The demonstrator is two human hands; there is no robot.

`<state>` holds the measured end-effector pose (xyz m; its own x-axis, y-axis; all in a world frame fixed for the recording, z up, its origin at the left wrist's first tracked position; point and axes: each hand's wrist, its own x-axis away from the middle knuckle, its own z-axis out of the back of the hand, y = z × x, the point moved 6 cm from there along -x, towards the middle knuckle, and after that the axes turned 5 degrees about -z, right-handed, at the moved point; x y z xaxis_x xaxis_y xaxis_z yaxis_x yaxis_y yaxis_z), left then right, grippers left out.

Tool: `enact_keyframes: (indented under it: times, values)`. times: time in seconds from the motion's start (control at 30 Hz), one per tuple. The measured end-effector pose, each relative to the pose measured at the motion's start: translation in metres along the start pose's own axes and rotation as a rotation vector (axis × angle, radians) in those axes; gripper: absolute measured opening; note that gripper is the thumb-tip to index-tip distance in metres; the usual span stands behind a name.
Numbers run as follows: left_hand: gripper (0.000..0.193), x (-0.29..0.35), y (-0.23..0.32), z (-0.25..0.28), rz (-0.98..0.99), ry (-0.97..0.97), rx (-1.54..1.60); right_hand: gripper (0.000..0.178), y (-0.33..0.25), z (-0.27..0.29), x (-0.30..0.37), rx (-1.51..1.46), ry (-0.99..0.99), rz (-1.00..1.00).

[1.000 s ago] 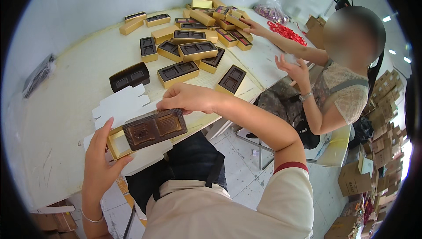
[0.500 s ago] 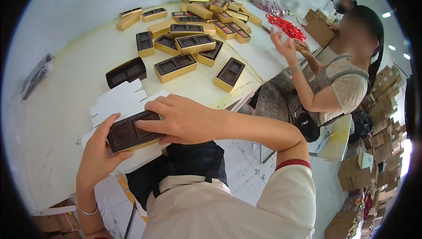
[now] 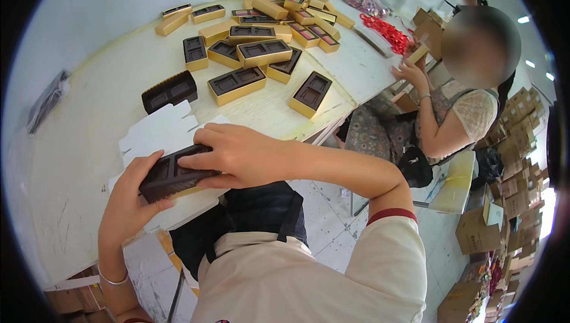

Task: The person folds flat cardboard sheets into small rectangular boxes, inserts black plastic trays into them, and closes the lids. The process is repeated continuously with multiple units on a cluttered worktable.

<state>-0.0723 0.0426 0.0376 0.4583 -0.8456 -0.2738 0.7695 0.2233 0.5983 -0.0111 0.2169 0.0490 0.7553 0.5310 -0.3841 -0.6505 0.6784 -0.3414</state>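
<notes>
Near the table's front edge, both hands are on a dark brown plastic tray [image 3: 159, 181] with square hollows. A strip of gold box [image 3: 189, 192] shows below it; the tray's side wall stands out above that strip. My left hand [image 3: 127, 195] is closed round the left end, thumb on the near side and fingers on the far side. My right hand [image 3: 231, 152] grips the right end, its index finger reaching into a hollow. Flat white cut card [image 3: 160, 130] lies just beyond. Behind it a loose brown tray [image 3: 170, 92] rests on its own.
Gold boxes with brown trays [image 3: 237, 84] spread over the table, piled toward the back. Red ribbon [image 3: 386, 33] and a clear bag [image 3: 363, 6] lie at the back right. A co-worker seated at right holds a small gold box [image 3: 418, 54]. Cartons [image 3: 478, 233] stand along the right.
The tray in my hands now shows more of its dark side wall above the gold edge. My hands have shifted slightly. The co-worker's raised hand has come down, and their gold box is higher.
</notes>
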Motion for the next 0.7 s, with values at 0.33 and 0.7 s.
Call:
enact_keyframes:
  times: [0.33, 0.7]
  values:
    - [0.077, 0.006, -0.010, 0.005, 0.189, -0.083, 0.039, 0.040, 0.004, 0.050, 0.015, -0.086, -0.130, -0.244]
    - [0.080, 0.008, -0.019, 0.002, 0.257, -0.132, 0.038, 0.041, -0.013, 0.055, -0.001, 0.175, -0.165, -0.116]
